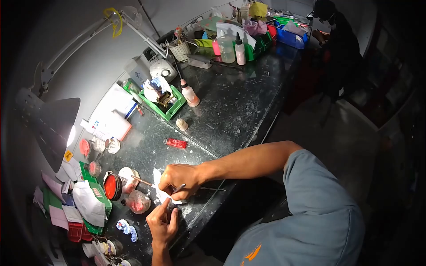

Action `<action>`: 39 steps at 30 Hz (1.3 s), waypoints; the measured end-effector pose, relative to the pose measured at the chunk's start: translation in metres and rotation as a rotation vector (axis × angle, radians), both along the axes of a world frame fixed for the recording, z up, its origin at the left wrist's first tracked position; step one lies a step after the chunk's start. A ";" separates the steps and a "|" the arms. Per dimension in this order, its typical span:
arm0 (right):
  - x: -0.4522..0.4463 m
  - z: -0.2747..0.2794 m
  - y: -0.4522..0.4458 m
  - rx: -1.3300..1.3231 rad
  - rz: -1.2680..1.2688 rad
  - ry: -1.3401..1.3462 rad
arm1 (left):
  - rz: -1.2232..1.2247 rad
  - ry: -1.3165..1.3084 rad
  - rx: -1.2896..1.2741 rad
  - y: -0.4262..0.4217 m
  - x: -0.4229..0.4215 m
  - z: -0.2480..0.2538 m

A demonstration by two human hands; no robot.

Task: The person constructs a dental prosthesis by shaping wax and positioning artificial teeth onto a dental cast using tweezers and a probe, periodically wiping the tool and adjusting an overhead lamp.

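The right hand is closed with its fingers curled in, gripping a slim tool whose silvery end shows beside the fist; its working tip is hidden. The left hand is partly open, index finger stretched to the right hand's fingertips, thumb held apart; whether it steadies anything small cannot be told. Beneath the right hand lies a crumpled white sheet, powder scattered around it.

Just beyond the hands are a rounded glass jar and a white pot with a brown stick across it; farther out is a dark-rimmed red dish. To the right hand's right lie a red block and, farther, a pale lump.

The handwork looks under way: the tool is already taken up and the pot uncovered. The fingers cover any piece being worked, so what remains cannot be judged.
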State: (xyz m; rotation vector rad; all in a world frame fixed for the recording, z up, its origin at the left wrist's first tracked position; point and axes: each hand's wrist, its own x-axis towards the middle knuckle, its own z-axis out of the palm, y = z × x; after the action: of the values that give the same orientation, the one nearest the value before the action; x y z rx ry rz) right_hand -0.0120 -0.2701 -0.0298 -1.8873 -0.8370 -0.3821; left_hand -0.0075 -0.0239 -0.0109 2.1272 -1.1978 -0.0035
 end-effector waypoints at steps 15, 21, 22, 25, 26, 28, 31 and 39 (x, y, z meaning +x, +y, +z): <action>0.014 0.014 -0.020 0.233 -0.130 0.334 | 0.025 0.088 0.019 0.006 -0.002 0.011; 0.009 0.042 -0.043 0.054 -0.433 0.225 | -0.043 -0.040 0.027 0.008 0.000 0.012; 0.007 0.047 -0.046 0.033 -0.473 0.266 | -0.055 -0.064 0.029 0.009 0.001 0.012; 0.008 0.047 -0.053 0.002 -0.598 0.240 | -0.062 -0.078 -0.020 0.010 -0.002 0.011; 0.009 0.046 -0.054 -0.003 -0.639 0.205 | -0.066 -0.090 -0.025 0.011 -0.002 0.012; 0.010 0.044 -0.059 -0.023 -0.666 0.160 | -0.073 -0.115 -0.035 0.014 -0.002 0.015; 0.016 0.038 -0.061 0.052 -0.689 0.013 | -0.041 -0.075 -0.171 0.015 -0.009 0.024; 0.011 0.047 -0.064 0.072 -0.546 0.236 | -0.294 0.508 -0.444 0.005 -0.086 0.068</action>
State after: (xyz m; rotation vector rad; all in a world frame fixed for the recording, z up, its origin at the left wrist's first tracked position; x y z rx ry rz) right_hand -0.0013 -0.3343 0.0175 -2.0268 -0.1382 -0.4984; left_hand -0.0934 -0.0187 0.0574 1.4366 -1.0682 -0.3547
